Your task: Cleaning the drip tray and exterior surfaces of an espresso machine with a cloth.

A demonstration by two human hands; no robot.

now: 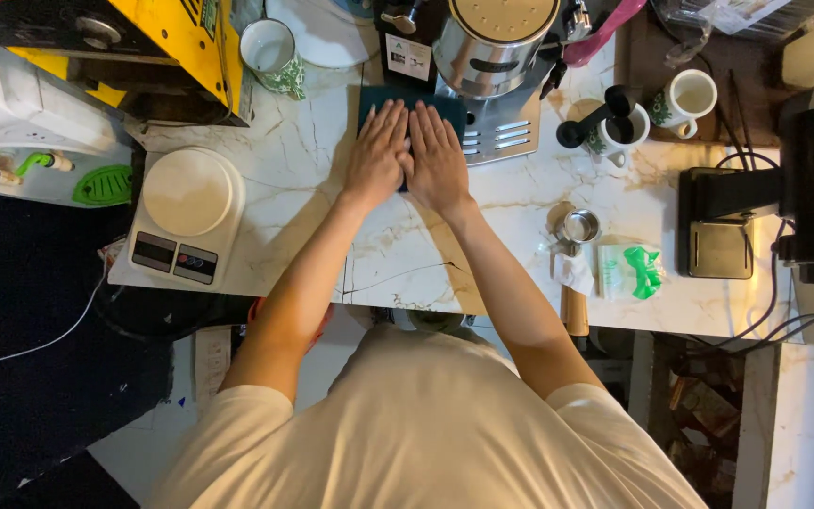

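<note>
Both my hands lie flat, side by side, on a dark teal cloth [414, 98] spread on the white marble counter [398, 254]. My left hand [376, 153] presses the cloth's left part, my right hand [437, 158] its right part, fingers stretched forward and together. Most of the cloth is hidden under my palms. Just beyond it stands a steel espresso machine [494, 42] with its drip tray [501, 137] touching the cloth's right edge.
A white kitchen scale [188, 215] sits at the left. Green-patterned mugs [273, 55] [690, 99] stand at the back, one with a black tamper [614, 123]. A small steel cup [579, 226], a white-and-green packet [628, 271] and a black grinder [803, 203] are at the right.
</note>
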